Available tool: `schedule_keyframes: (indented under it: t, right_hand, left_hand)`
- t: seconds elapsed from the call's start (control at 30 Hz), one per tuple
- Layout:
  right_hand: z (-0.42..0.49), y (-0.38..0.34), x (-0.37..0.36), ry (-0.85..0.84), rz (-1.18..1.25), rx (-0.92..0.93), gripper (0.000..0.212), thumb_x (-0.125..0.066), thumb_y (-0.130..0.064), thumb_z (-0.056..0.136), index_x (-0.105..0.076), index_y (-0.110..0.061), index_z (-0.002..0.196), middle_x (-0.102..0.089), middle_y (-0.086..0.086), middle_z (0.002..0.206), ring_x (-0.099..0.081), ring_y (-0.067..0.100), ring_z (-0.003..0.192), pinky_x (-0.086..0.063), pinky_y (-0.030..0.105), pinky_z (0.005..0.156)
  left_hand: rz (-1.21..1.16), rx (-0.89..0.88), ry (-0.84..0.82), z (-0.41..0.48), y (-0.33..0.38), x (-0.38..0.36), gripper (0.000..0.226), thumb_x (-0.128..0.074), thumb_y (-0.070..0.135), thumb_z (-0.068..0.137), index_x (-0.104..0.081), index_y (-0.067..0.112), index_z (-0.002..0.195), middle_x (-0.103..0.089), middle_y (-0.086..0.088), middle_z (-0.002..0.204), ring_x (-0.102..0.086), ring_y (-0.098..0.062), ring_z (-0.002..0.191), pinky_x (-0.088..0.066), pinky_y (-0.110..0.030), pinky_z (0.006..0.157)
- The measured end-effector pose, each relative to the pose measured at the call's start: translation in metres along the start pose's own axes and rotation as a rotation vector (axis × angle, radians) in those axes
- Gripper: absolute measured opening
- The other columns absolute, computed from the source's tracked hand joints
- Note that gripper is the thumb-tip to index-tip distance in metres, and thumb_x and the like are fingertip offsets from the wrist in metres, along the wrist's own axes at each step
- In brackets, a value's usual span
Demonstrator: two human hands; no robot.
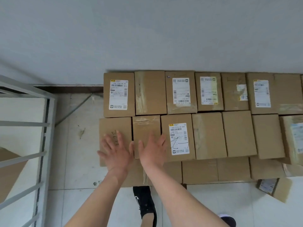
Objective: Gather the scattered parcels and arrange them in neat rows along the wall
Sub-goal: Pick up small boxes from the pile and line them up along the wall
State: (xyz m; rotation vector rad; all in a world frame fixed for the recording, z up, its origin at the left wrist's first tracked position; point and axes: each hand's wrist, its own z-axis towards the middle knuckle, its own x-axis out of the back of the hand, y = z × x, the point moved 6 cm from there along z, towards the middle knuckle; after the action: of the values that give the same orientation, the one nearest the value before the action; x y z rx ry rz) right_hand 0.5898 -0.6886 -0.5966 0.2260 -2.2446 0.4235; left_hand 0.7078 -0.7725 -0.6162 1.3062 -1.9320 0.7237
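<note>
Brown cardboard parcels lie in rows against the white wall (147,38). The back row (150,92) touches the wall, a second row (208,135) lies in front of it, and a lower front row (200,171) faces me. My left hand (115,149) rests flat, fingers spread, on the leftmost second-row parcel (111,125). My right hand (152,149) lies flat with straight fingers on the neighbouring parcel (146,126), beside a labelled parcel (178,138). One loose parcel (275,188) sits askew on the floor at the right.
A grey metal rack (24,123) stands at the left with a cardboard piece (9,171) inside it. Pale floor tiles (78,161) lie between the rack and the parcels. My black shoe (144,202) stands just in front of the front row.
</note>
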Motion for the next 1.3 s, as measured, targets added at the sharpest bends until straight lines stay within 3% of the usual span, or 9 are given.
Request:
schedule_keyframes:
  t: [0.13,0.27,0.37,0.5,0.7,0.9,0.97,1.07,1.3]
  right_hand:
    - [-0.006,0.044,0.043,0.024,0.081,-0.023,0.062,-0.037,-0.048,0.101,-0.018,-0.027,0.155,-0.007,0.017,0.162,-0.009,0.035,0.148,-0.035,0.045,0.11]
    - [-0.009,0.12,0.109,0.109,0.177,-0.088,0.062,-0.043,-0.046,0.099,-0.023,-0.025,0.154,-0.021,0.018,0.157,-0.016,0.033,0.145,-0.037,0.045,0.108]
    - [-0.018,0.213,0.165,0.181,0.183,-0.159,0.06,-0.045,-0.047,0.098,-0.031,-0.022,0.15,-0.033,0.019,0.152,-0.023,0.034,0.143,-0.041,0.046,0.105]
    - [-0.043,0.362,0.226,0.238,0.234,-0.302,0.067,-0.044,-0.051,0.098,-0.023,-0.023,0.155,-0.019,0.017,0.16,-0.015,0.034,0.148,-0.033,0.048,0.114]
    - [-0.094,0.58,0.297,0.246,0.252,-0.481,0.07,-0.041,-0.054,0.098,-0.015,-0.026,0.156,-0.015,0.014,0.162,-0.016,0.032,0.148,-0.029,0.043,0.115]
    - [-0.114,0.738,0.364,0.251,0.274,-0.632,0.07,-0.038,-0.055,0.097,-0.014,-0.025,0.156,-0.014,0.013,0.162,-0.015,0.031,0.147,-0.028,0.043,0.115]
    - [-0.102,0.776,0.393,0.265,0.265,-0.646,0.072,-0.038,-0.057,0.097,-0.014,-0.025,0.156,-0.013,0.013,0.162,-0.015,0.032,0.147,-0.029,0.043,0.114]
    - [-0.063,0.822,0.44,0.289,0.256,-0.64,0.074,-0.041,-0.058,0.095,-0.014,-0.025,0.156,-0.014,0.013,0.162,-0.016,0.031,0.146,-0.031,0.043,0.112]
    - [0.079,0.89,0.531,0.29,0.152,-0.519,0.078,-0.047,-0.06,0.092,-0.017,-0.025,0.154,-0.02,0.012,0.16,-0.022,0.031,0.144,-0.037,0.042,0.104]
  left_hand:
    - [0.044,-0.212,0.011,-0.03,0.078,0.028,0.07,-0.011,0.06,0.098,0.005,0.025,0.156,0.006,-0.019,0.163,0.007,-0.038,0.149,-0.012,-0.063,0.114]
    - [0.062,-0.372,0.014,-0.073,0.167,0.053,0.063,-0.013,0.056,0.101,-0.002,0.029,0.156,0.0,-0.01,0.164,0.007,-0.031,0.15,-0.007,-0.063,0.115]
    - [0.101,-0.489,0.032,-0.128,0.246,0.051,0.062,-0.013,0.055,0.101,-0.001,0.029,0.156,-0.005,-0.006,0.165,0.003,-0.03,0.15,-0.006,-0.062,0.116]
    - [0.16,-0.621,0.022,-0.218,0.356,0.028,0.067,-0.008,0.061,0.098,0.002,0.03,0.156,-0.006,-0.005,0.165,0.003,-0.031,0.151,-0.004,-0.062,0.117]
    - [0.265,-0.761,-0.019,-0.355,0.505,-0.019,0.069,-0.006,0.063,0.095,0.002,0.031,0.156,-0.013,-0.003,0.164,-0.004,-0.03,0.15,-0.009,-0.062,0.117]
    - [0.289,-0.904,-0.035,-0.437,0.658,-0.041,0.067,-0.014,0.061,0.098,0.0,0.03,0.156,-0.011,-0.003,0.164,-0.002,-0.028,0.15,-0.011,-0.061,0.117]
    - [0.282,-0.946,-0.013,-0.446,0.713,-0.037,0.068,-0.014,0.061,0.098,0.003,0.031,0.156,-0.01,-0.003,0.164,-0.001,-0.028,0.151,-0.016,-0.06,0.117]
    - [0.28,-1.005,0.054,-0.444,0.796,-0.026,0.068,-0.018,0.059,0.099,-0.001,0.029,0.157,-0.013,-0.005,0.164,-0.006,-0.031,0.15,-0.01,-0.061,0.116]
    - [0.363,-1.081,0.106,-0.403,0.959,-0.019,0.069,-0.025,0.059,0.097,-0.003,0.03,0.156,-0.016,-0.005,0.163,-0.01,-0.032,0.149,-0.013,-0.064,0.115]
